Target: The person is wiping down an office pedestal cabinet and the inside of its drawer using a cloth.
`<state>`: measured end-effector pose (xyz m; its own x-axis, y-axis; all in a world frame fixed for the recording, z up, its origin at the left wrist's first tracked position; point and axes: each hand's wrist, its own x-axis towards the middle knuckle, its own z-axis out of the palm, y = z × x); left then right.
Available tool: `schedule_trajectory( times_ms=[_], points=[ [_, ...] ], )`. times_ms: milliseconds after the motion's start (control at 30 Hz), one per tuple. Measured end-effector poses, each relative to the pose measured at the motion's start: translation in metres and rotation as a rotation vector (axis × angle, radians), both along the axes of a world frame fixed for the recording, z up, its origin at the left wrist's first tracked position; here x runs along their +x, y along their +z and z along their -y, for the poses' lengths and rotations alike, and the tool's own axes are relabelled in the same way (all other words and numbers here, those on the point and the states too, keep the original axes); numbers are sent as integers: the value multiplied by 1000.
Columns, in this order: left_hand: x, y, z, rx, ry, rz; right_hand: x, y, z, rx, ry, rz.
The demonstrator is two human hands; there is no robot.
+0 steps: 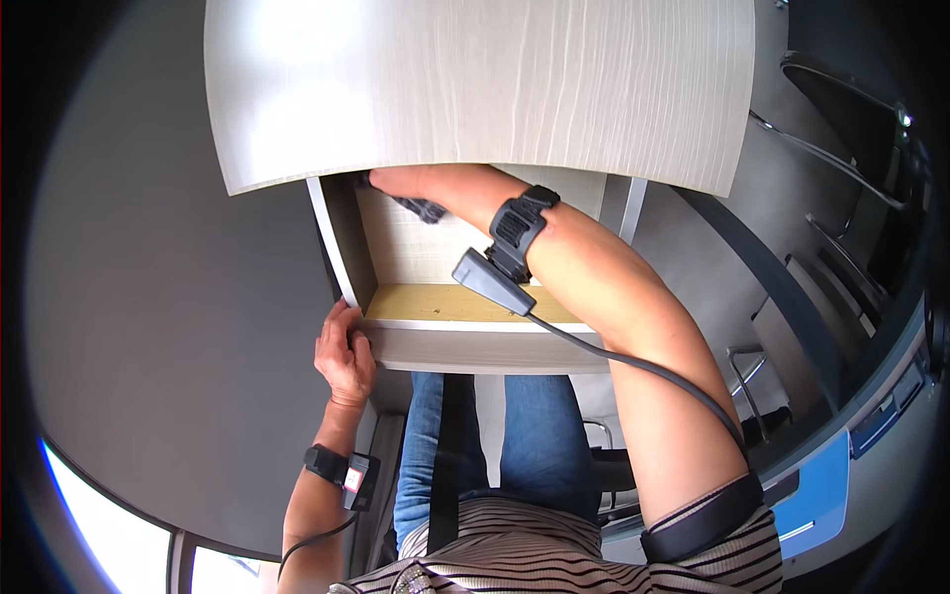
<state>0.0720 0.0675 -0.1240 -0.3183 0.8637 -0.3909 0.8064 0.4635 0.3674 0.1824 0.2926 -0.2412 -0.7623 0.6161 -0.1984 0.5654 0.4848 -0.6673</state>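
A pulled-out wooden drawer (475,349) sits beneath a pale wood-grain top (475,82). My left hand (346,355) holds the drawer's front left corner, its fingers curled over the edge. Across the drawer reaches my right arm, with my right hand (390,180) at the back left inside it. The fingers of that hand are hidden under the top's edge. Dark grey fabric (423,209) lies beside and below my right hand; whether it is gripped is not visible. Bare drawer bottom (415,252) shows nearer the front.
A dark grey wall or panel (178,297) rises on the left. On the right are chairs with metal frames (831,160) and a blue object (816,494). A cable (631,361) runs from the sensor (493,282) strapped to my right forearm. My legs (542,438) are below the drawer.
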Motion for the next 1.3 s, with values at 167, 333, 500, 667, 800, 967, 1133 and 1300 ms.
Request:
schedule_trajectory(
  times_ms=[167,333,500,667,800,967,1133,1300],
  points=[
    [2,1,-6,14,-26,-9,19,-17,-5,171,-329,-69],
    [3,3,6,-49,28,-3,76,-29,5,254,-534,20],
    [2,1,10,-98,39,134,133,-23,0,165,-554,519],
    [-2,-15,43,-152,129,519,112,-12,43,0,-987,555],
    [-1,-14,48,-256,64,620,116,-6,92,-58,-1186,539],
    [2,-13,47,-289,-63,591,112,4,146,-328,-1380,681],
    [3,-21,53,-271,-134,477,111,19,153,-524,-1432,796],
    [4,-19,55,-298,-130,449,125,35,136,-631,-1138,1034]
  ],
)
